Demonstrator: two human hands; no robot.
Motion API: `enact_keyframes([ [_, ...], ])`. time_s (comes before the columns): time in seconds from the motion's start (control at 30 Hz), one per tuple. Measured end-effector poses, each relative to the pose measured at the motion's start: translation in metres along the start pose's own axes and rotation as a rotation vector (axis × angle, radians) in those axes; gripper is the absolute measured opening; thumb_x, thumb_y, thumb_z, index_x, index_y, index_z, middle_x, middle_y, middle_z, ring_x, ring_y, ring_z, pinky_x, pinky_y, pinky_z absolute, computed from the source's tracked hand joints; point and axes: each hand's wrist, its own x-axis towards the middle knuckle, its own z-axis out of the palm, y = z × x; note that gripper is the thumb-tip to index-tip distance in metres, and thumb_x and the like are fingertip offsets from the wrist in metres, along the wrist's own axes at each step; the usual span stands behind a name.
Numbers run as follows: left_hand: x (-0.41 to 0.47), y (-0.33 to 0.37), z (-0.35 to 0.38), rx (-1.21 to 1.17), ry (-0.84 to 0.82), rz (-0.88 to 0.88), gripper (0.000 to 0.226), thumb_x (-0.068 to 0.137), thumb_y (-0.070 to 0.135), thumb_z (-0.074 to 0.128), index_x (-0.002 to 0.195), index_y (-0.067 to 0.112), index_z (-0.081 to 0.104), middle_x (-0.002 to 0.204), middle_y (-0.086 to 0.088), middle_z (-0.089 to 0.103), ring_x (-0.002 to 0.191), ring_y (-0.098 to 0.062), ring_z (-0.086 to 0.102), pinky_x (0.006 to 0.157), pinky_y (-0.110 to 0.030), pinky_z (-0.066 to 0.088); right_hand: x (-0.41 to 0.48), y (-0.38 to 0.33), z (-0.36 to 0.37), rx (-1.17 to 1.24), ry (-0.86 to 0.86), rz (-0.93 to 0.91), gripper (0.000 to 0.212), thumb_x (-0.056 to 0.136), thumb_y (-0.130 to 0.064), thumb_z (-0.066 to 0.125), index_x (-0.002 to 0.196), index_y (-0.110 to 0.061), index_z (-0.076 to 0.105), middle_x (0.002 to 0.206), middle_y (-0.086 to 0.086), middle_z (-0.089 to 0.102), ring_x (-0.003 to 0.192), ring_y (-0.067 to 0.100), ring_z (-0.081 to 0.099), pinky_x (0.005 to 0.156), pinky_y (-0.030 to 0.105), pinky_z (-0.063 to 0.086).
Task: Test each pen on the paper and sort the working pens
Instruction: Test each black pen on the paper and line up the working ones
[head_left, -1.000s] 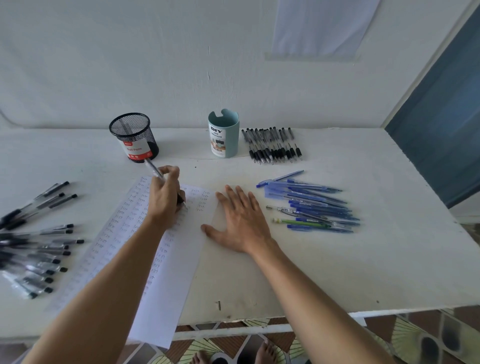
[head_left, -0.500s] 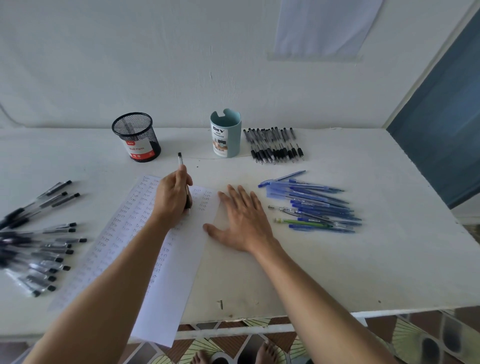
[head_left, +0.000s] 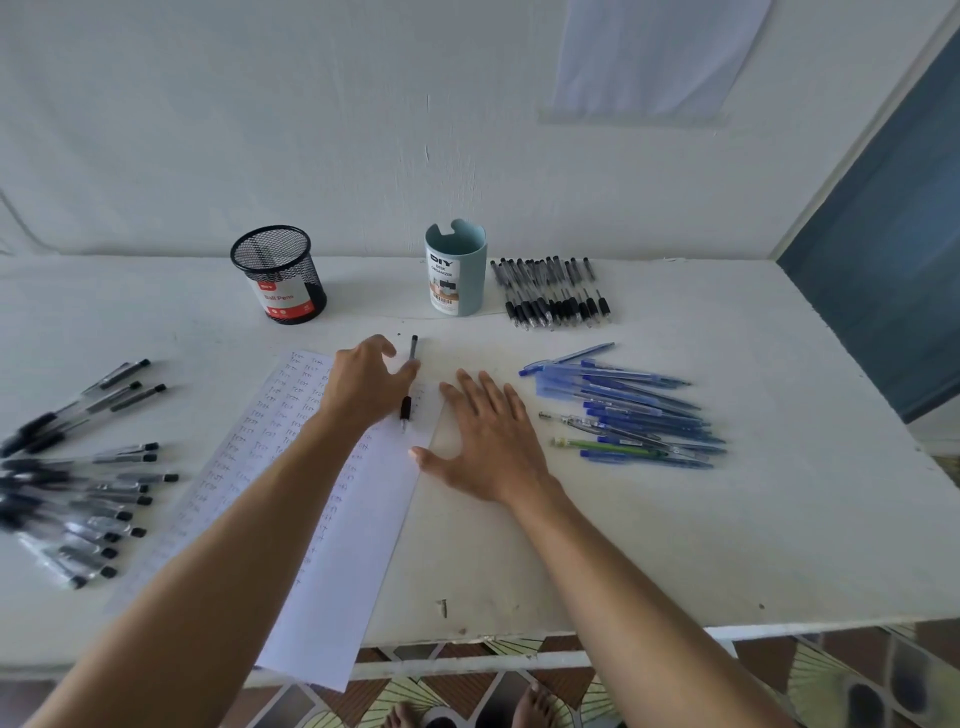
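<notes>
At the centre of the head view, the left hand (head_left: 363, 387) pinches a black pen (head_left: 405, 408) between thumb and fingers, its tip pointing down at the right-hand strip of the paper (head_left: 343, 545). The right hand (head_left: 491, 436) lies flat with fingers spread, thumb at the paper's edge. Untested-looking black pens (head_left: 78, 488) spread at the left; a neat black row (head_left: 550, 293) and blue pens (head_left: 623, 410) lie to the right. The writing test seems to be in hand; next, probably, comes checking the mark and choosing a pile.
</notes>
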Motion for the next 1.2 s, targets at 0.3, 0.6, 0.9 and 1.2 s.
enact_keyframes([
  [0.3,0.000,-0.048,-0.008,0.429,0.021,-0.026,0.058,0.101,0.053,0.031,0.152,0.028,0.026,0.161,-0.010,0.018,0.147,-0.031,0.014,0.115,-0.053,0.016,0.006,-0.007,-0.005,0.141,0.048,0.063,0.073,0.090,-0.064,0.048,0.149,-0.025,0.032,0.164,0.001,0.018,0.152,0.020,0.006,0.123,0.043,0.000],
  [0.6,-0.007,-0.059,-0.002,0.398,-0.010,0.004,0.060,0.099,0.058,0.018,0.153,0.032,0.018,0.165,-0.001,0.014,0.152,-0.028,0.010,0.118,-0.054,0.012,0.041,-0.038,-0.009,0.278,0.154,0.315,0.042,0.096,-0.052,0.049,0.125,-0.022,0.050,0.139,0.002,0.044,0.136,0.027,0.029,0.113,0.050,0.014],
  [0.9,-0.007,-0.058,-0.003,0.395,0.007,-0.003,0.059,0.098,0.058,0.021,0.151,0.033,0.020,0.164,-0.001,0.016,0.151,-0.027,0.012,0.117,-0.054,0.014,0.055,-0.052,-0.014,0.010,0.192,0.259,0.035,0.083,-0.045,0.053,0.095,-0.016,0.070,0.113,0.001,0.059,0.110,0.026,0.051,0.094,0.044,0.029],
  [1.2,-0.007,-0.058,-0.004,0.399,0.000,0.001,0.058,0.099,0.059,0.019,0.151,0.034,0.019,0.165,0.000,0.014,0.151,-0.027,0.011,0.118,-0.054,0.014,0.039,-0.015,-0.021,0.191,0.595,0.342,0.015,0.079,-0.037,0.065,0.080,-0.022,0.067,0.089,-0.006,0.066,0.080,0.020,0.060,0.075,0.035,0.023],
])
